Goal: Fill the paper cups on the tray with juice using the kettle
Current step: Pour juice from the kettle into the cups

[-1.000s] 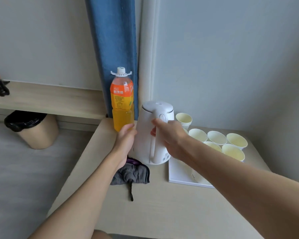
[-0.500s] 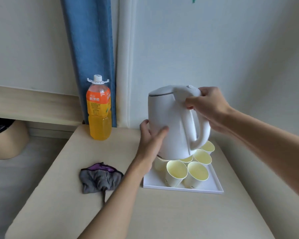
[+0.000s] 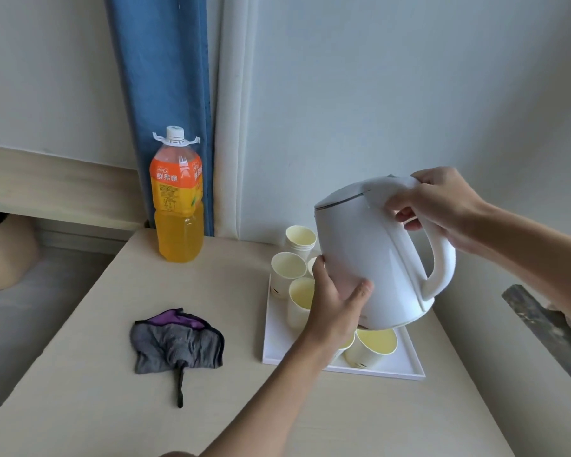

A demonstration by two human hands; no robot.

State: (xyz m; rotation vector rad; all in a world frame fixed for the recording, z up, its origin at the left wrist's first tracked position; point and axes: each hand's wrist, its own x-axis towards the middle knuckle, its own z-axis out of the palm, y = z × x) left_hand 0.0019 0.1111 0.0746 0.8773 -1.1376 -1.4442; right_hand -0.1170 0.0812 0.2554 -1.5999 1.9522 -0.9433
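A white kettle hangs tilted leftward above the white tray. My right hand grips the top of its handle. My left hand presses flat against the kettle's lower side, fingers straight. Several pale-yellow paper cups stand on the tray: one at the back, one at the left, one behind my left hand and one under the kettle's base. Others are hidden by the kettle and my hand. I cannot see any liquid coming out.
An orange juice bottle with a white cap stands at the table's back left, by a blue curtain. A crumpled grey and purple cloth lies left of the tray. A bin sits on the floor at far left.
The kettle was lifted off the table and brought over the tray, and it now tilts further left. My left hand left the bottle and moved to the kettle's side.
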